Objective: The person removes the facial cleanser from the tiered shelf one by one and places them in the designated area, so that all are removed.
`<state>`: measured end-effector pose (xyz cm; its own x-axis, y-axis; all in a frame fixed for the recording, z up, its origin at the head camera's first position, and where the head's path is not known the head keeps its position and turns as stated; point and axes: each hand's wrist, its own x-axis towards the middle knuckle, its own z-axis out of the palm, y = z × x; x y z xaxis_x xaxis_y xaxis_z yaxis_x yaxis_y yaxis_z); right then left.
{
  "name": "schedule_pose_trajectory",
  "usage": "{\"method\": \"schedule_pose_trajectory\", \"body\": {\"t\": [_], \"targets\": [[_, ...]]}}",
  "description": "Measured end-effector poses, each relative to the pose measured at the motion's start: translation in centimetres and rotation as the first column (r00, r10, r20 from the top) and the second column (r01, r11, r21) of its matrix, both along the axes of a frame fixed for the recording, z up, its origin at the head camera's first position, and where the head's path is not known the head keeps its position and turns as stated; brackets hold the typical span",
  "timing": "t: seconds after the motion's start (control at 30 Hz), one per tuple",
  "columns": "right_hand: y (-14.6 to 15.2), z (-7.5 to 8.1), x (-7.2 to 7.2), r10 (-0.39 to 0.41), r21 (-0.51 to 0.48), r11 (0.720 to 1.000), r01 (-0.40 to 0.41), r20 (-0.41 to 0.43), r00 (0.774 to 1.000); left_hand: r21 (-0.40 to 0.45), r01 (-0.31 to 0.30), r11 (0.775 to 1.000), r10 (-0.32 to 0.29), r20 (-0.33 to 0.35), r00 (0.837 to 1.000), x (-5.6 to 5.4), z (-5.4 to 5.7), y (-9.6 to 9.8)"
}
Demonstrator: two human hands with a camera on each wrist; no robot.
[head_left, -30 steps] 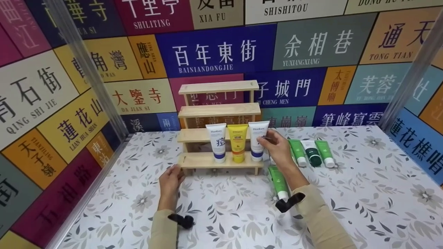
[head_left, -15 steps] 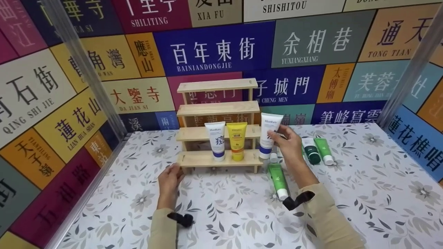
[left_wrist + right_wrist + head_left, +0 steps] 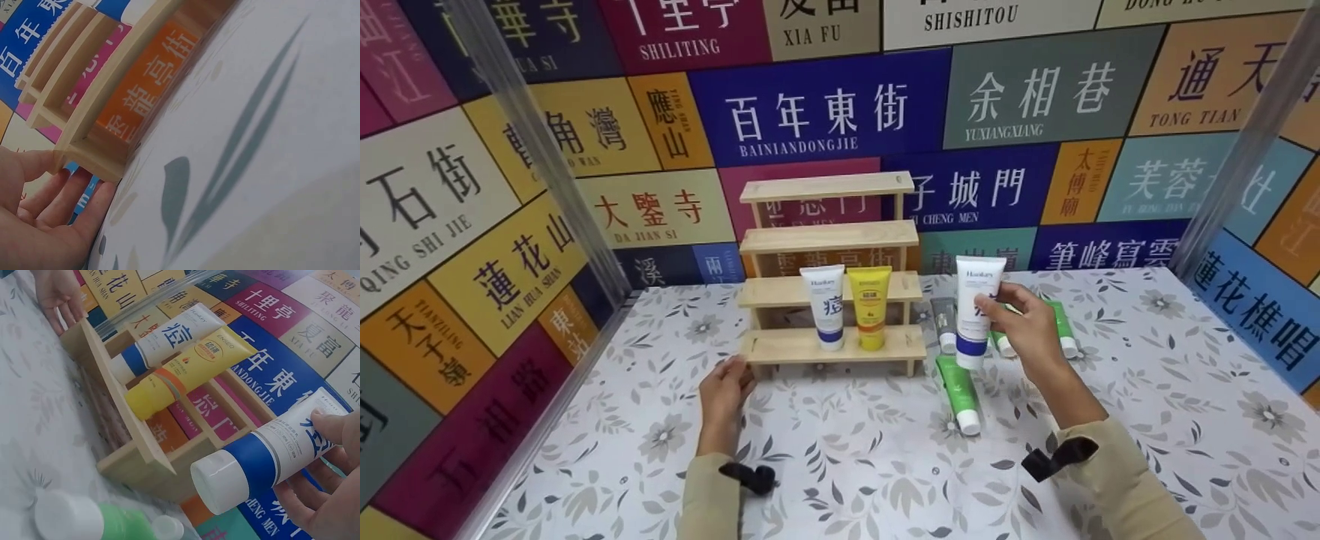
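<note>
My right hand (image 3: 1030, 326) grips a white tube with a blue band (image 3: 979, 307), cap down and in the air right of the stepped wooden display rack (image 3: 765, 346). The right wrist view shows thumb and fingers around the upper part of this tube (image 3: 281, 447). At the rack's lower left end is my left hand (image 3: 725, 397). The left wrist view shows its thumb on the end of the bottom step and fingers against the leg below. On that step stand a similar white-and-blue tube (image 3: 825, 307) and a yellow tube (image 3: 872, 307), both on their caps.
A green tube (image 3: 958, 394) lies right of the rack on the flowered tablecloth (image 3: 847, 465). Behind it lie a grey tube (image 3: 943, 324) and another green tube (image 3: 1063, 330), with more tubes partly hidden by my right hand. A wall with colourful signs (image 3: 817, 112) stands behind.
My right hand has taken the white-and-blue tube off the right end of the bottom step and moved it right. My left hand has stayed at the rack's left end.
</note>
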<state>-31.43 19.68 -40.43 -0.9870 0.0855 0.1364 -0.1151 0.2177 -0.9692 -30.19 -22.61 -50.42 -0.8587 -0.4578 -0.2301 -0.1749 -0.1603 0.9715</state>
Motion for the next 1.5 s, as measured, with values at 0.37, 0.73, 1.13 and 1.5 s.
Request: {"method": "schedule_pose_trajectory", "body": {"t": [0.37, 0.73, 1.13, 1.5], "targets": [[3.7, -1.9, -0.2, 0.071, 0.005, 0.997, -0.073, 0.131, 0.989, 0.010, -0.005, 1.000, 0.005, -0.041, 0.999, 0.1, 0.0, -0.1], [5.7, -3.9, -0.7, 0.174, 0.039, 0.981, -0.192, 0.284, 0.943, 0.007, -0.007, 1.000, 0.007, -0.083, 0.997, 0.4, 0.0, 0.1], [5.3, -5.9, -1.3, 0.227, -0.107, 0.974, -0.201, 0.483, 0.846, 0.048, 0.021, 0.999, -0.018, -0.067, 0.998, 0.6, 0.0, -0.2], [5.1, -6.2, -0.5, 0.221, -0.072, 0.973, -0.217, 0.550, 0.805, 0.039, 0.007, 0.999, -0.003, -0.104, 0.995, 0.6, -0.1, 0.1]]}}
